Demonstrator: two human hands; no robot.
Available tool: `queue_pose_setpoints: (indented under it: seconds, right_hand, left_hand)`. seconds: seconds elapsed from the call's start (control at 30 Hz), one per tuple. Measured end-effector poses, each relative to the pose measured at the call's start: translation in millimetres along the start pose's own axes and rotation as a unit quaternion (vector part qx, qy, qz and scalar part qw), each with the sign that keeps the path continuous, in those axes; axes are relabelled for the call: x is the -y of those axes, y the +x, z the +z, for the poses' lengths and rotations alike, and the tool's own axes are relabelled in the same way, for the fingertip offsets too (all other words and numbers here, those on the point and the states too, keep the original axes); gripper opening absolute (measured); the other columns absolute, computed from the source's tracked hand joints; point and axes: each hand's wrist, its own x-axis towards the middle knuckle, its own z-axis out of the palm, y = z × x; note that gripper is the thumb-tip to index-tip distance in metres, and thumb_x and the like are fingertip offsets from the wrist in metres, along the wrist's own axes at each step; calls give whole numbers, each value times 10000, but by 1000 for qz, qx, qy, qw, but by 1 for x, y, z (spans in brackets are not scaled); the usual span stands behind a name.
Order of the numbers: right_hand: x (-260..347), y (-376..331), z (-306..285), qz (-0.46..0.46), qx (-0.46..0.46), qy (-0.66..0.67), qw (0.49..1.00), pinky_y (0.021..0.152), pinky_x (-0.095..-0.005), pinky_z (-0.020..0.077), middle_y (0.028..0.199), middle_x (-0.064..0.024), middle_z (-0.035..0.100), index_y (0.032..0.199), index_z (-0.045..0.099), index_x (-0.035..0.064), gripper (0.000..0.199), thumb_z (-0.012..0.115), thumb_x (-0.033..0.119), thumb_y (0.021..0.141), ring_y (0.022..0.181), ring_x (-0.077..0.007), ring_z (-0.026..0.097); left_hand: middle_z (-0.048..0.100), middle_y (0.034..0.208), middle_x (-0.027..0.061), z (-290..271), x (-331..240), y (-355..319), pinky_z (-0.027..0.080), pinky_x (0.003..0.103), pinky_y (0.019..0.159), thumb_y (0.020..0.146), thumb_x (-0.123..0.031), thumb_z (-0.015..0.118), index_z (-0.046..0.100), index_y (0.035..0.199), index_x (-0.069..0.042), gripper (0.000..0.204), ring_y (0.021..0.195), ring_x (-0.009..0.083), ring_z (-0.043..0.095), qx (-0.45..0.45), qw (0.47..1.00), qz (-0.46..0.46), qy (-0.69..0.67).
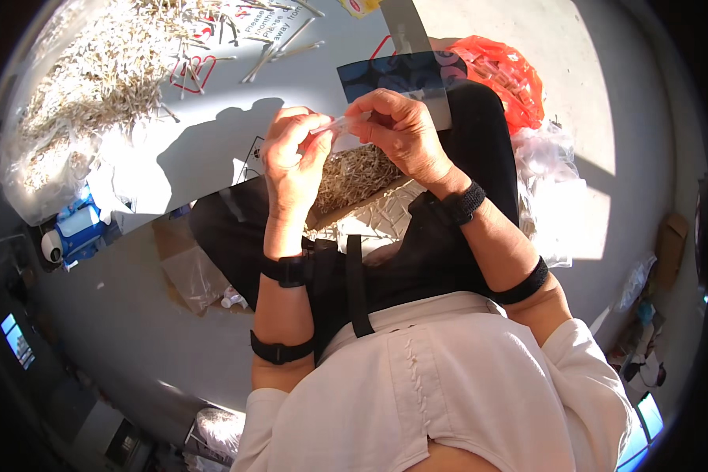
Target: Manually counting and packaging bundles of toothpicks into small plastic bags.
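Observation:
Both of my hands are raised over the table's near edge, pinching a small clear plastic packet [343, 124] between them. My left hand [294, 149] grips one end with thumb and fingertips. At the other end, the fingers of my right hand [397, 130] are bent round the plastic. What lies inside the packet is too small to tell. Below the hands, a box of cotton swabs [358, 175] sits between my knees. A large heap of cotton swabs [86, 86] lies in clear plastic at the table's left, with several loose swabs [279, 53] to its right.
The white tabletop [220, 118] carries printed markings. A dark blue printed sheet [393, 75] lies by my right knee. Beyond it, a red plastic bag [499, 79] stands on the floor above white plastic bags [544, 157]. A blue-and-white package [79, 228] sits at the table's left corner.

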Motion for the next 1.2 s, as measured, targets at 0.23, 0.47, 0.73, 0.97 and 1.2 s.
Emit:
queue_pose_setpoints:
  seconds: [0.23,0.47,0.73,0.97,1.2]
  right_hand:
    - [11,-3,5,20,-3,-101,995,592,-233,449,825,-34,595,920,654,9,98,689,1,829,668,-83,537]
    - [4,-16,5,12,-24,90,996,627,-227,528,907,-57,614,885,623,-15,57,653,-44,847,754,-87,627]
    - [37,-33,11,-173,-12,-140,975,700,-296,531,1018,-129,586,887,525,-6,162,591,-130,806,812,-222,636]
    - [53,-46,4,-182,-36,-99,978,623,-240,522,1076,-118,559,883,536,-3,115,553,-117,874,706,-114,593]
    - [72,-55,7,-270,0,-170,948,757,-284,543,1074,-158,587,898,575,2,159,666,-93,809,948,-253,615]
  left_hand:
    - [603,958,43,8,-5,0,500,241,696,783,116,629,627,942,44,175,808,95,602,35,989,-133,-63]
    - [599,919,99,11,-15,-7,519,277,670,746,154,630,638,882,2,204,779,165,630,-31,999,17,5]
    - [549,887,80,3,-58,-2,487,376,671,613,41,664,578,843,-34,257,764,272,562,-35,923,255,285]
    - [558,871,80,-26,-70,-9,474,363,648,584,71,636,577,816,-30,259,746,268,547,-89,903,265,326]
    - [644,889,61,-25,-87,-11,487,266,701,945,-302,637,627,983,26,330,755,122,587,-64,911,-270,-306]
